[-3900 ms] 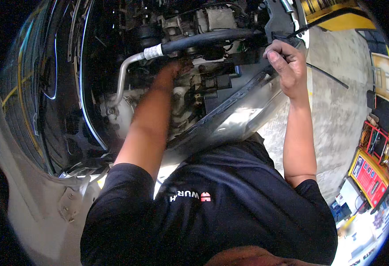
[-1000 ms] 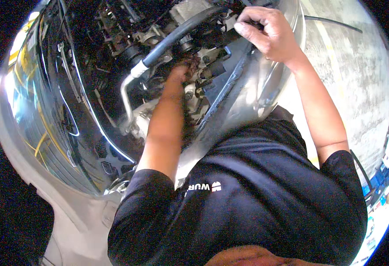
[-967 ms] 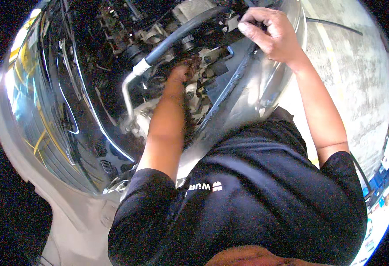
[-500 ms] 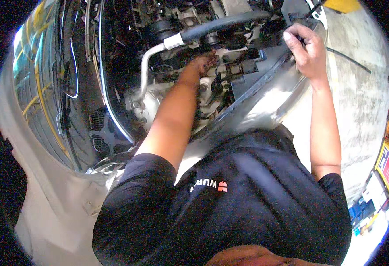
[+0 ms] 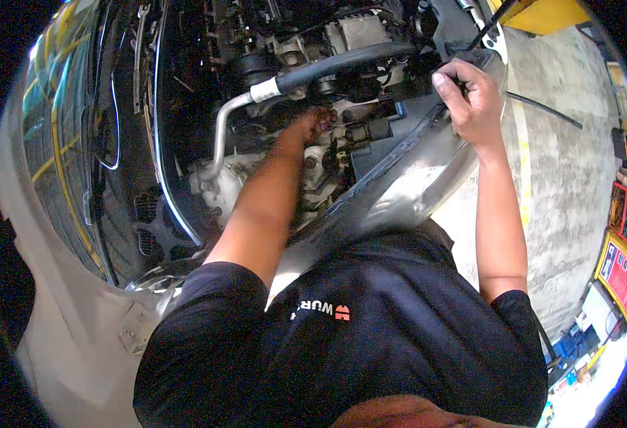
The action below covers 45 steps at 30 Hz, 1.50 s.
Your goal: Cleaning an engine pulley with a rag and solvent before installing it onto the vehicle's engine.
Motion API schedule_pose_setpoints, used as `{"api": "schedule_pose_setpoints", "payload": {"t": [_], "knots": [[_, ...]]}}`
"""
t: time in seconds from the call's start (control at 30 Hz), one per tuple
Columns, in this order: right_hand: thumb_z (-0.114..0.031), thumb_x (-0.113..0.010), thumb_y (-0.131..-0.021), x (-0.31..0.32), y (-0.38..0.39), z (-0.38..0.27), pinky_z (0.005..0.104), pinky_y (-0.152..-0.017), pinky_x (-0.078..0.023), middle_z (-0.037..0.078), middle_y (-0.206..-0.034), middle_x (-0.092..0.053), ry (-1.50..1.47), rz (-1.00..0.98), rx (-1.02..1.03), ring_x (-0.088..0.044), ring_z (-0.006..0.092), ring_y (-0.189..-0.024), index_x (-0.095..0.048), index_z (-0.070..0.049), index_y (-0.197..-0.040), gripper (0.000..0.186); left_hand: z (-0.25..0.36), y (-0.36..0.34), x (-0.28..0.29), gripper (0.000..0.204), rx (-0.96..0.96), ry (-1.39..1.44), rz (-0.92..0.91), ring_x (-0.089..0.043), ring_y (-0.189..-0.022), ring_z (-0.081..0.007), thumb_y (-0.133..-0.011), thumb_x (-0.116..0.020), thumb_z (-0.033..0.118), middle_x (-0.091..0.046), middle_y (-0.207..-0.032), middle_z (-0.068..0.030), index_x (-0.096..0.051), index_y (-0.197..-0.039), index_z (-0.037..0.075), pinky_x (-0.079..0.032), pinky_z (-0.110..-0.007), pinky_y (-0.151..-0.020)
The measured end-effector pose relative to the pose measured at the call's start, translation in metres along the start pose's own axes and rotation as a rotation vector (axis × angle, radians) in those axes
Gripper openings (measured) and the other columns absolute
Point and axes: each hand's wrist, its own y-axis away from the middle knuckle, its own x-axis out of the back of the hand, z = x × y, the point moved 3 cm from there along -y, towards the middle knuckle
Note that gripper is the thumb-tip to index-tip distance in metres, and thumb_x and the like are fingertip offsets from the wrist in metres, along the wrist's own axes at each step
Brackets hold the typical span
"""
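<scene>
My left hand [image 5: 318,123] reaches deep into a car's engine bay, below a thick black hose [image 5: 342,65]. Its fingers are curled in shadow among the engine parts, and what they grip is hidden. A silver metal pipe [image 5: 222,132] joins the hose at a white sleeve [image 5: 264,90] beside my left forearm. At the bay's right edge, my right hand [image 5: 472,103] is closed with the thumb against the curled fingers, by the silver fender [image 5: 417,182]. Whatever lies inside that fist cannot be made out. A grey metal housing [image 5: 220,187] sits left of my left forearm.
The windshield [image 5: 60,143] curves along the left, next to a dark cowl with a wrench-shaped metal tool [image 5: 142,43]. A thin black rod [image 5: 545,110] sticks out past the fender over the concrete floor [image 5: 559,185]. A red and yellow board [image 5: 624,278] stands far right.
The whole view has shifted, so the engine bay appears slightly lower and further left. Both hands keep about the same places on the car, with fingers still curled.
</scene>
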Motion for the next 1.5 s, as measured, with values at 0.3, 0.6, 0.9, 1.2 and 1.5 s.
{"api": "schedule_pose_setpoints", "payload": {"t": [0.3, 0.6, 0.9, 1.2, 1.5], "knots": [[-0.022, -0.066, -0.088, 0.0, -0.003, -0.001, 0.0312, -0.067, -0.047, 0.01, -0.074, -0.065, 0.001, -0.033, 0.001, -0.062, 0.0206, -0.071, -0.066, 0.001, -0.084, 0.023, 0.004, -0.002, 0.001, 0.023, 0.051, -0.207, -0.026, -0.067, -0.082, -0.0145, -0.104, -0.047, 0.02, -0.073, -0.096, -0.0047, -0.065, -0.11, 0.007, -0.052, -0.025, -0.062], [-0.021, -0.067, -0.087, -0.001, -0.002, -0.001, 0.032, -0.067, -0.048, 0.011, -0.076, -0.066, 0.003, -0.039, -0.021, -0.064, 0.0227, -0.071, -0.066, 0.001, -0.084, 0.022, -0.002, -0.007, 0.003, 0.03, -0.058, -0.206, 0.029, -0.063, -0.08, -0.0135, -0.099, -0.054, 0.019, -0.07, -0.101, -0.0016, -0.061, -0.127, 0.012, -0.049, -0.027, -0.072], [-0.023, -0.066, -0.088, 0.001, -0.002, -0.002, 0.0327, -0.067, -0.048, 0.013, -0.076, -0.067, 0.025, -0.049, -0.004, -0.065, 0.0249, -0.072, -0.067, 0.001, -0.084, 0.024, -0.004, -0.008, 0.007, 0.03, -0.017, -0.184, 0.034, -0.067, -0.089, -0.0192, -0.104, -0.048, 0.018, -0.066, -0.106, -0.0063, -0.057, -0.132, 0.01, -0.056, -0.031, -0.072], [-0.023, -0.066, -0.088, -0.001, -0.002, -0.004, 0.0333, -0.067, -0.048, 0.013, -0.076, -0.066, 0.016, -0.059, -0.022, -0.065, 0.0261, -0.072, -0.066, 0.001, -0.083, 0.025, -0.008, -0.018, 0.01, 0.029, -0.029, -0.041, 0.119, -0.068, -0.088, -0.0207, -0.102, -0.055, 0.019, -0.067, -0.113, -0.0112, -0.06, -0.126, 0.005, -0.056, -0.03, -0.07], [-0.023, -0.067, -0.088, -0.003, -0.003, -0.007, 0.033, -0.065, -0.048, 0.012, -0.075, -0.066, 0.045, -0.063, 0.033, -0.065, 0.0252, -0.07, -0.066, 0.001, -0.082, 0.025, -0.018, -0.043, 0.014, 0.032, -0.036, 0.066, 0.04, -0.067, -0.084, -0.0179, -0.102, -0.055, 0.024, -0.07, -0.105, -0.0102, -0.059, -0.128, 0.005, -0.056, -0.029, -0.069]]}}
